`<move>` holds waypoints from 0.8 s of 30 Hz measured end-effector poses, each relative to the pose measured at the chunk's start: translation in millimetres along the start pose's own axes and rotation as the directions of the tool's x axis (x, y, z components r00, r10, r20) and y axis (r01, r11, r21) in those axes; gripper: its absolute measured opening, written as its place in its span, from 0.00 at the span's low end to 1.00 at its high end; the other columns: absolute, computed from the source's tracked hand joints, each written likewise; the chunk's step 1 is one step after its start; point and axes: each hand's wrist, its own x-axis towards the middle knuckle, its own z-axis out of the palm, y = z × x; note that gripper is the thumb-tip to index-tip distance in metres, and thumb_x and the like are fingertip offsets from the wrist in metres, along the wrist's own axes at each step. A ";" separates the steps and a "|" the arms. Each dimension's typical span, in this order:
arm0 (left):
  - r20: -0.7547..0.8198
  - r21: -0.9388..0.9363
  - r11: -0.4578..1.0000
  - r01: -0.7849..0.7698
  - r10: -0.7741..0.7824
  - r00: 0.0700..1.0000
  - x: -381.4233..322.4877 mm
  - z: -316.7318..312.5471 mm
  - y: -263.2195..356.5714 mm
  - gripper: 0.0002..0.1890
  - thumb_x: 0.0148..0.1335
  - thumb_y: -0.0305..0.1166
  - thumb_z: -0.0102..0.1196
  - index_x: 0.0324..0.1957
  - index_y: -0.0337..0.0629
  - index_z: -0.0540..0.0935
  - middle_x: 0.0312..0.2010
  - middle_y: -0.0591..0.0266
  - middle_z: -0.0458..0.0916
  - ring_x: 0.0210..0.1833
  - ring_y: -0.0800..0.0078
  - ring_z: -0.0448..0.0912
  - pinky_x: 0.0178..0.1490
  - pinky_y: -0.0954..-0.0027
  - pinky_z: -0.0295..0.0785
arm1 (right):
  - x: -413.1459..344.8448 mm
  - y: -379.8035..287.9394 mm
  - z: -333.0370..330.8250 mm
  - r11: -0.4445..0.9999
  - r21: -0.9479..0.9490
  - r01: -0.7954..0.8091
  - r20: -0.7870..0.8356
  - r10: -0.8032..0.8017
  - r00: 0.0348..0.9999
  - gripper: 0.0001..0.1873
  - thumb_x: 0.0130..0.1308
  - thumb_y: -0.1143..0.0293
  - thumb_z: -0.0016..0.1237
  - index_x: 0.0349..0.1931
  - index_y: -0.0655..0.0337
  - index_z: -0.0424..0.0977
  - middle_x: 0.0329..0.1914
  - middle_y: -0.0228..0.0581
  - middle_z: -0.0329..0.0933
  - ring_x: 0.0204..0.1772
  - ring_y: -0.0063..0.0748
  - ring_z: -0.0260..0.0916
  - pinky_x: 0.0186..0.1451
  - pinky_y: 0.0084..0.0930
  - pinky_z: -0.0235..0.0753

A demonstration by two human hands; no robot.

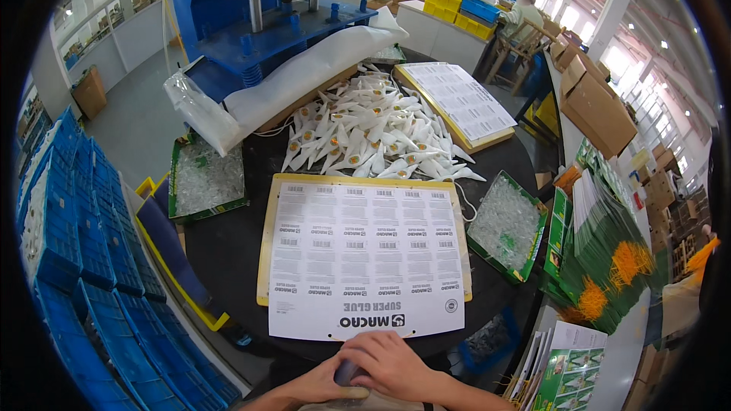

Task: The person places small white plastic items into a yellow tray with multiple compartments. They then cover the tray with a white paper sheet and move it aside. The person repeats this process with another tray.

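My left hand (322,379) and my right hand (391,362) meet at the near edge of the round black table. Between them is a dark, partly hidden object (346,372); I cannot tell what it is or exactly how each hand grips it. Just beyond my fingers lies a printed Macro super glue card sheet (365,262) on a yellow-edged board (262,262), with two small holes along its near edge. Behind it is a heap of white pointed glue bottles (371,131) with orange and green labels. A second printed sheet (457,97) rests on another yellow-edged board at the back right.
Trays of clear plastic pieces stand at left (208,180) and right (505,228). A blue press (285,28) is behind the table. Blue crates (85,228) are stacked at left. Green cards with orange ties (605,257) stand at right. A person (522,14) sits farther back.
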 end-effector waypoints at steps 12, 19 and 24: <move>0.199 -0.047 0.924 -0.379 0.380 0.903 9.8 11.0 -26.0 0.36 0.54 0.34 0.69 0.65 0.38 0.71 0.53 0.59 0.76 0.56 0.68 0.73 0.61 0.64 0.69 | -194.6 211.9 -8.9 0.637 0.340 -0.692 -0.938 0.281 -0.203 0.12 0.69 0.73 0.51 0.50 0.67 0.75 0.31 0.32 0.72 0.34 0.28 0.70 0.45 0.26 0.74; 0.090 -0.362 0.887 -0.287 0.340 0.936 1.2 1.4 -36.6 0.24 0.64 0.39 0.62 0.58 0.37 0.74 0.47 0.55 0.79 0.47 0.65 0.78 0.50 0.63 0.75 | -189.0 287.3 12.4 0.300 0.854 0.425 -0.254 0.954 -0.162 0.19 0.73 0.64 0.52 0.49 0.76 0.74 0.47 0.51 0.81 0.46 0.48 0.81 0.48 0.43 0.82; -0.373 -0.630 0.502 -0.592 0.473 0.798 -39.2 -40.2 -61.6 0.28 0.67 0.43 0.57 0.62 0.35 0.70 0.46 0.53 0.79 0.47 0.60 0.80 0.50 0.59 0.78 | -183.6 268.2 66.5 0.330 0.779 0.532 -0.269 0.944 -0.192 0.23 0.75 0.57 0.46 0.53 0.73 0.74 0.51 0.55 0.80 0.51 0.51 0.81 0.55 0.46 0.83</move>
